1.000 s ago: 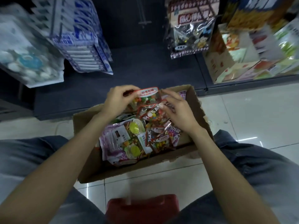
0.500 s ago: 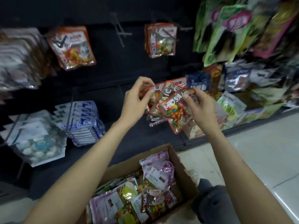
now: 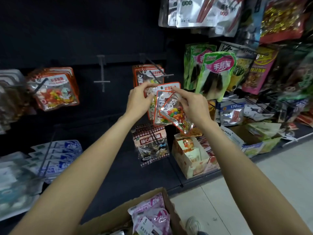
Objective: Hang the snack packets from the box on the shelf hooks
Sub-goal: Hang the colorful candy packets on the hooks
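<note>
Both my hands hold up a small bunch of red-edged jelly bean candy packets (image 3: 171, 109) in front of the dark shelf wall. My left hand (image 3: 140, 99) pinches the packets' upper left edge. My right hand (image 3: 191, 104) grips them from the right, its index finger on the top label. Just above them a shelf hook (image 3: 158, 72) carries matching candy packets (image 3: 144, 75). Left of that hook an empty hook (image 3: 102, 77) sticks out. At the bottom edge sits the cardboard box (image 3: 118, 216), with pink packets (image 3: 150, 214) inside.
More of the same candy (image 3: 54, 89) hangs at the left, above blue and white packets (image 3: 52, 153). Green packets (image 3: 213, 70) and many other snacks crowd the hooks at the right. A plum snack packet (image 3: 150, 143) and an open carton (image 3: 189, 155) stand below my hands. Pale floor tiles lie at the lower right.
My hands lifted the candy packets out of the box and raised them up to the hook with the matching packets. My view rose from the box to the shelf.
</note>
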Action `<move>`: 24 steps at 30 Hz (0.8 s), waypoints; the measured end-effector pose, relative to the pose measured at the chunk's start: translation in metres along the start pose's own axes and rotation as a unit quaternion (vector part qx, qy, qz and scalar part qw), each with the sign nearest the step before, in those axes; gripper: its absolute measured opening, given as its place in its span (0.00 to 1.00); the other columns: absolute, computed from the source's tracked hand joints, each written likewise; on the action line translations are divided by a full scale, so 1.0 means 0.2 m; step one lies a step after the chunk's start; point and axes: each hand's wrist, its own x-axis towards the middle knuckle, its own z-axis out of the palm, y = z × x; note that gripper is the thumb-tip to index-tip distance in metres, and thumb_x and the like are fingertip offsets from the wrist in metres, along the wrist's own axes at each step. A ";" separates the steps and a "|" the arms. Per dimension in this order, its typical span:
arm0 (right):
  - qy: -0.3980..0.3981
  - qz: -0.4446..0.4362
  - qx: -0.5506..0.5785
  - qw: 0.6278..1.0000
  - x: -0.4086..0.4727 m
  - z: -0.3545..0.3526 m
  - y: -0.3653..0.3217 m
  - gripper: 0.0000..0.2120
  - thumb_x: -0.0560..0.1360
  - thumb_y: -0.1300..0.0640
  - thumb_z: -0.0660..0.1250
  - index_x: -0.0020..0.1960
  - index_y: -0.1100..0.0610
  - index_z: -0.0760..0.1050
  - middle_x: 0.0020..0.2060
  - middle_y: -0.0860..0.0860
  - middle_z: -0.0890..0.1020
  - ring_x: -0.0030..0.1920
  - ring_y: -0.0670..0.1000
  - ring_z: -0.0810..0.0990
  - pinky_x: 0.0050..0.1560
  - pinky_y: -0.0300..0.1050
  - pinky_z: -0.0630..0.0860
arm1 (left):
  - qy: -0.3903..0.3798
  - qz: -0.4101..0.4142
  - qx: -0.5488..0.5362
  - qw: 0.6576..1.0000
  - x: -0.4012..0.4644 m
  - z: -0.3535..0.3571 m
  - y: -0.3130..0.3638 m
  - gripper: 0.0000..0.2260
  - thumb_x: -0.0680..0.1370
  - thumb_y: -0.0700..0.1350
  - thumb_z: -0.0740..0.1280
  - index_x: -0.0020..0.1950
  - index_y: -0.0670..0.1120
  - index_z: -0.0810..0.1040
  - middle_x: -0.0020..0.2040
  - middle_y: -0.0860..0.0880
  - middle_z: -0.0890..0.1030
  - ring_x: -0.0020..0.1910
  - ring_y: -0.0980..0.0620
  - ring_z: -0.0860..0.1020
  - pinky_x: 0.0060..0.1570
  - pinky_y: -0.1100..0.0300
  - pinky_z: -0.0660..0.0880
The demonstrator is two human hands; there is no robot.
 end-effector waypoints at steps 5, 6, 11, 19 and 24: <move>-0.011 -0.007 -0.018 1.000 0.07 0.09 0.06 0.20 0.80 0.58 0.60 0.70 0.44 0.69 0.35 0.51 0.81 0.35 0.53 0.77 0.37 0.52 0.76 | 0.010 0.042 0.047 0.998 0.07 0.03 -0.05 0.11 0.77 0.40 0.66 0.58 0.50 0.79 0.57 0.53 0.80 0.49 0.60 0.77 0.45 0.68 0.76; -0.005 -0.007 -0.010 1.000 0.07 0.10 0.07 0.20 0.80 0.58 0.60 0.70 0.44 0.69 0.36 0.51 0.82 0.35 0.53 0.77 0.36 0.52 0.76 | 0.013 0.050 0.048 0.998 0.08 0.03 -0.06 0.11 0.77 0.40 0.66 0.58 0.50 0.79 0.56 0.54 0.80 0.49 0.61 0.77 0.46 0.66 0.76; 0.030 -0.012 0.038 0.999 0.08 0.17 0.11 0.21 0.80 0.58 0.60 0.70 0.43 0.68 0.36 0.48 0.83 0.37 0.50 0.79 0.36 0.48 0.76 | 0.035 0.082 0.049 0.995 0.10 0.04 -0.09 0.12 0.77 0.39 0.67 0.60 0.48 0.79 0.54 0.54 0.81 0.49 0.61 0.77 0.50 0.64 0.77; -0.005 0.002 -0.002 1.000 0.15 0.20 0.10 0.21 0.80 0.58 0.59 0.69 0.41 0.69 0.38 0.52 0.83 0.38 0.56 0.79 0.37 0.51 0.77 | 0.048 0.059 0.076 0.994 0.21 0.05 -0.15 0.12 0.76 0.41 0.68 0.60 0.50 0.79 0.54 0.53 0.81 0.49 0.57 0.79 0.51 0.55 0.78; -0.036 -0.031 -0.059 0.997 0.14 0.20 0.10 0.24 0.77 0.63 0.59 0.67 0.40 0.71 0.39 0.55 0.82 0.39 0.61 0.79 0.36 0.52 0.74 | 0.068 0.048 0.124 0.989 0.40 0.05 -0.23 0.14 0.77 0.40 0.67 0.62 0.49 0.79 0.58 0.50 0.81 0.56 0.53 0.79 0.56 0.58 0.76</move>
